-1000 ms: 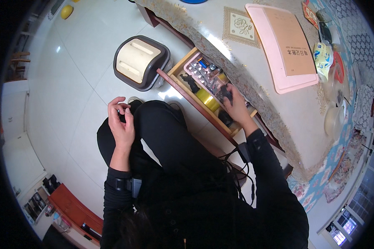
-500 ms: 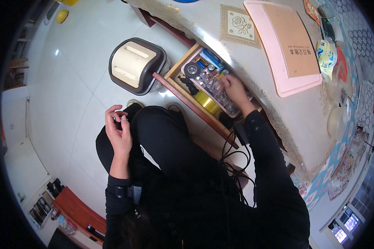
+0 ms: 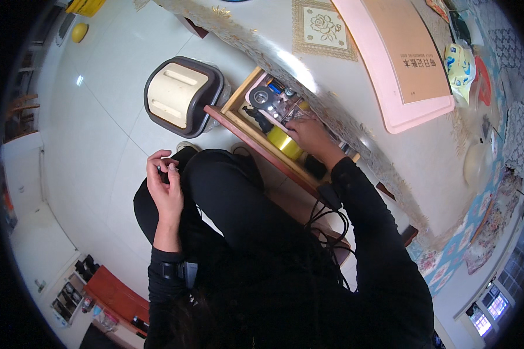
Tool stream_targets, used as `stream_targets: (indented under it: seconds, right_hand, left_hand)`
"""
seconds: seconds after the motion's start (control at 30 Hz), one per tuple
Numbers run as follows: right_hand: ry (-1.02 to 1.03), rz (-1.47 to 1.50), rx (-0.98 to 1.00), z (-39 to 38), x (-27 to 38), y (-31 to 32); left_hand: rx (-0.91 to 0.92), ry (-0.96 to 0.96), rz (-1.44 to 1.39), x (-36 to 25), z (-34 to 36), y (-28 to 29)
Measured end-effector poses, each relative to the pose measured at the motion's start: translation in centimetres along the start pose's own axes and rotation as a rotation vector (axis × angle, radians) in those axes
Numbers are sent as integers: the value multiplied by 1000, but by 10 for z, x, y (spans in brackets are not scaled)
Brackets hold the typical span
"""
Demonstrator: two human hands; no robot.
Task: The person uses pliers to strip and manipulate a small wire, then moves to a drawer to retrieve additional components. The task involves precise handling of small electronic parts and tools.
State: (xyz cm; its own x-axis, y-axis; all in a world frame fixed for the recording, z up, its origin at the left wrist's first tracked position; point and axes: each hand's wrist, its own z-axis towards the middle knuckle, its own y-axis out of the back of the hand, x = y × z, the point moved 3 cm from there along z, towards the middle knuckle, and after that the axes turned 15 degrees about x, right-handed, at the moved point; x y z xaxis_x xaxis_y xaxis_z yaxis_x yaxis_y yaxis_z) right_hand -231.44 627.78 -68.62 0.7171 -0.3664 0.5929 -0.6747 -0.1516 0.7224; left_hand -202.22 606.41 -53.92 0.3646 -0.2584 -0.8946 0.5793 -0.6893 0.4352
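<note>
My left hand (image 3: 165, 185) is raised over my left thigh with its fingers curled around a small dark item, mostly hidden by the fingers. My right hand (image 3: 311, 138) reaches into the open wooden drawer (image 3: 247, 135). Its fingers are bent together at the near side of a clear compartment tray (image 3: 250, 93); whatever they pinch is hidden. The tray holds a roll of black tape (image 3: 262, 98), batteries (image 3: 275, 86) and small metal pieces. In front of it lie a roll of yellow tape (image 3: 284, 142) and a tangled black item (image 3: 258, 119).
A cream-lidded bin (image 3: 177, 96) stands on the floor left of the drawer. The cloth-covered table (image 3: 384, 151) overhangs the drawer's far side and carries a pink board (image 3: 416, 119) with a brown notebook (image 3: 410, 58). Black cables (image 3: 332, 221) hang beside my right knee.
My right hand has moved toward the tray's near side. The table edge now covers more of the tray's far side, including a blue item. My left hand has stayed almost still.
</note>
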Motion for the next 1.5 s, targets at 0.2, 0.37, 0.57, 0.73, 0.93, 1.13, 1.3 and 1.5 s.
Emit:
stream_targets:
  seconds: [0.2, 0.37, 0.57, 0.73, 0.93, 1.13, 1.3, 1.5]
  right_hand:
    - [-40, -48, 78, -7, -6, -1]
    - [-12, -92, 68, -11, -7, 0]
    - [19, 27, 121, 3, -20, -5]
    - [2, 135, -103, 10, -17, -11]
    - [-261, -100, 219, 29, -6, -18]
    - [-521, -22, 497, 52, 4, -10]
    - [-573, -28, 412, 56, 3, -19]
    - [-529, 86, 313, 44, 1, -16]
  left_hand:
    - [7, -1, 37, 2, 1, -4]
    - [14, 1, 77, 1, 2, -9]
    - [24, 8, 134, 1, 2, -12]
    - [33, 1, 149, 2, 4, -14]
    - [36, -8, 156, 0, 5, -18]
    - [20, -11, 123, -1, 7, -20]
    - [23, -45, 156, -3, 8, -19]
    - [15, -50, 92, -1, 6, -15]
